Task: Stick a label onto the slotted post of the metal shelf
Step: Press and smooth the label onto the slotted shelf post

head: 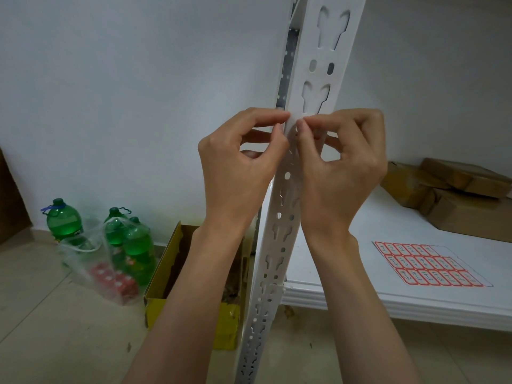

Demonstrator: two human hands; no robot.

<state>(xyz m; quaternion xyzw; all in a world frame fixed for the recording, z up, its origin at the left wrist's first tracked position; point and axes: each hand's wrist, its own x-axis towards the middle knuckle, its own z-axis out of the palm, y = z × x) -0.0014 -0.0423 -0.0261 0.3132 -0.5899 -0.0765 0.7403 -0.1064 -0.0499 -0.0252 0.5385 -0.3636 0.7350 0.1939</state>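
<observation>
At frame center, your left hand (235,164) and right hand (343,167) each pinched a small white label (293,126) against the slotted post (288,189), grips pressed together.

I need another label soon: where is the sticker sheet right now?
In the head view, the sticker sheet lies flat on the white shelf board, right of the slotted post, in front of the brown parcels.

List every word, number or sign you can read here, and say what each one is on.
No text can be read for certain.
Sticker sheet on the shelf board: red-bordered labels with dark marks, too small and blurred to read.
Green bottles: label print blurred.
Red packs in the plastic bag: print unreadable.
Brown parcels: no text visible.
Slotted post: no print visible.
</observation>
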